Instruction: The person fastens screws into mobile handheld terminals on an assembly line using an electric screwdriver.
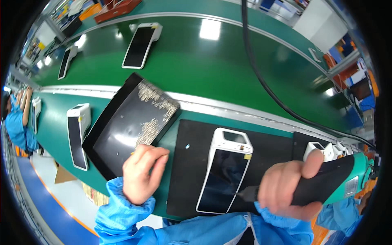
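My left hand (143, 173) is at the near right side of a black tray (122, 120), its thumb and fingers closed together; whatever they may pinch is too small to make out. Small silvery screws (148, 131) lie in piles along the tray's right side. My right hand (281, 185) is wrapped round a teal and black electric screwdriver (332, 179), held nearly level. The driver's dark bit points left, close to the right edge of a white handheld payment terminal (224, 177). That terminal lies dark screen up on a black mat (190, 167).
More white terminals stand to the left (76, 136) and on the green conveyor belt (141, 45) beyond a metal rail (228, 110). A black cable (265, 83) hangs across the right side. White parts (326, 151) sit at right. Co-workers' blue sleeves (20, 124) show at both sides.
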A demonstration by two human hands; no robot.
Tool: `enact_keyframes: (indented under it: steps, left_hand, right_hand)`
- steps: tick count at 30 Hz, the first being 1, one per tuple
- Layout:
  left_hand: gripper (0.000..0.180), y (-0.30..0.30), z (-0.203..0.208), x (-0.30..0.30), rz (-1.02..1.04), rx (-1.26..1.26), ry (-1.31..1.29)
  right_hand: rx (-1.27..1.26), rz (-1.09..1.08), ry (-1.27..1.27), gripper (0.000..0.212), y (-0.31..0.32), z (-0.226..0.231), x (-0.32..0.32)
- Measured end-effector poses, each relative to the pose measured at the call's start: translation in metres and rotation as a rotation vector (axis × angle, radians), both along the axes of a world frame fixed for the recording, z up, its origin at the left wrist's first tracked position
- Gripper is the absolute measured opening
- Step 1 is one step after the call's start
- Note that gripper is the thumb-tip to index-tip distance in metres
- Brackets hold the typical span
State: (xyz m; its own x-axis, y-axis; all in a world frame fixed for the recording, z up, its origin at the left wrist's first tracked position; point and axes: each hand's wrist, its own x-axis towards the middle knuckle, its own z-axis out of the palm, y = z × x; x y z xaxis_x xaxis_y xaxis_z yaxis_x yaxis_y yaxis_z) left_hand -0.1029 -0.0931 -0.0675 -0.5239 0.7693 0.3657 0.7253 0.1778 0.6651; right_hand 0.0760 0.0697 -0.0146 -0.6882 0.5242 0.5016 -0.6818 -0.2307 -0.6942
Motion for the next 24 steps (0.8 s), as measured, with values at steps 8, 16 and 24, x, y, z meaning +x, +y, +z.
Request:
enact_keyframes:
  steps: [8, 16, 24]
  left_hand:
    - [0.015, -0.073, -0.024, 0.026, 0.134, -0.194, -0.146]
    - [0.018, -0.126, -0.045, 0.043, 0.089, -0.191, -0.145]
    - [0.025, -0.133, -0.046, 0.04, -0.036, -0.186, -0.065]
  right_hand:
    - [0.106, 0.323, -0.278, 0.064, -0.075, -0.058, -0.052]
    - [0.038, 0.287, -0.458, 0.05, -0.121, -0.07, -0.071]
    - [0.056, 0.287, -0.432, 0.051, -0.128, -0.074, -0.078]
